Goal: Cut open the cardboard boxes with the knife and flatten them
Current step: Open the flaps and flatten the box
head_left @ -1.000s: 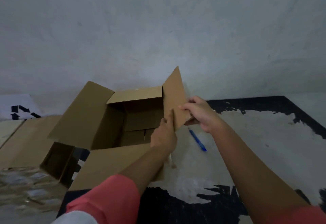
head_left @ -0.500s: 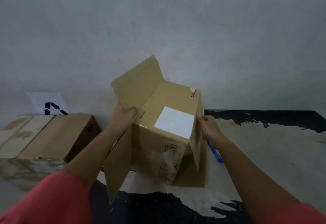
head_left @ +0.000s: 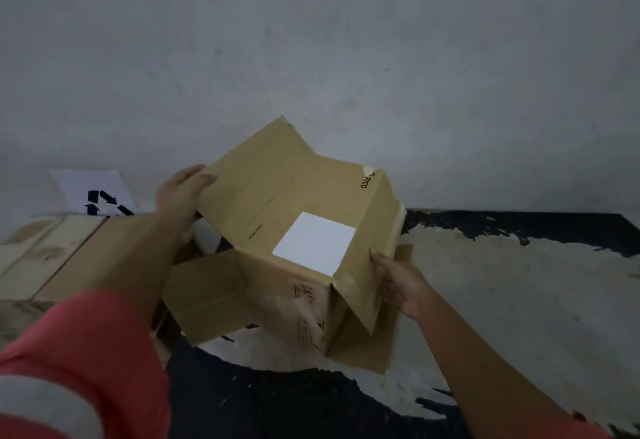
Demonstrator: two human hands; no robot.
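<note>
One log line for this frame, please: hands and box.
left hand: holds raised flap | right hand: holds side flap | cardboard box: labelled face up, not flattened

Tilted cardboard box (head_left: 301,203) with splayed flaps, a white label (head_left: 315,243) on its upper face. The left hand (head_left: 180,196) grips the far-left flap edge; the right hand (head_left: 398,283) pinches the right side flap. Flattened cardboard (head_left: 86,258) and a recycling-symbol sheet (head_left: 100,193) lie at left, on a worn black-and-pale floor (head_left: 502,283).
</note>
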